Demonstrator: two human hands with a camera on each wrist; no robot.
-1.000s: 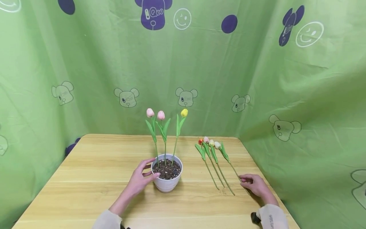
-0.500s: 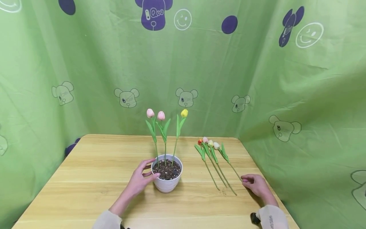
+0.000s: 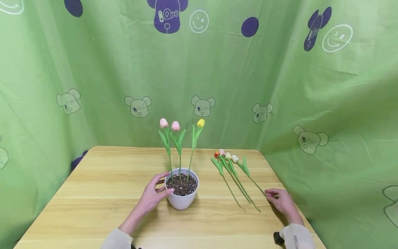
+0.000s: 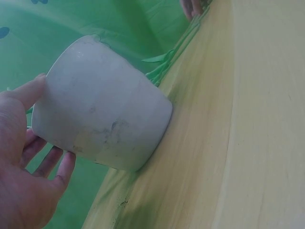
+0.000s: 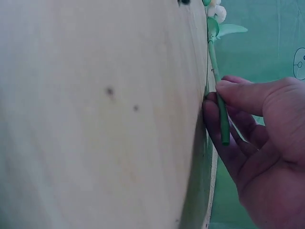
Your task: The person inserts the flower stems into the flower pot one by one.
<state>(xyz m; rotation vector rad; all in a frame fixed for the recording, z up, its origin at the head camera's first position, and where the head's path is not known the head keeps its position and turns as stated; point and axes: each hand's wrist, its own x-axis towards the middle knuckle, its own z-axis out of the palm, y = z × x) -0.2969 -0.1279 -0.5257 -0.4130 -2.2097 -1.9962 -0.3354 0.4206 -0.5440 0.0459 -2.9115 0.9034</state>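
My left hand (image 3: 151, 196) holds the white flower pot (image 3: 181, 202) by its left side, thumb and fingers spread around the rim. Dark soil (image 3: 183, 187) fills the pot, and two pink tulips and a yellow tulip (image 3: 200, 123) stand in it. In the left wrist view the pot's outer wall (image 4: 100, 100) shows smudges. At the right, my right hand (image 3: 282, 201) pinches the lower stem of a white tulip (image 3: 235, 158) between thumb and fingers. The stem's cut end (image 5: 225, 138) pokes out below the thumb in the right wrist view.
Beside the white tulip lie a red tulip (image 3: 217, 154), a pink one (image 3: 222, 152) and a pale yellow one (image 3: 228, 156), their stems pointing toward me. The wooden table (image 3: 93, 193) is enclosed by green printed curtains (image 3: 217, 69).
My right hand has shifted slightly right along the white tulip's stem toward its end. The lying tulips' heads have slid a little left. My left hand stays on the flower pot.
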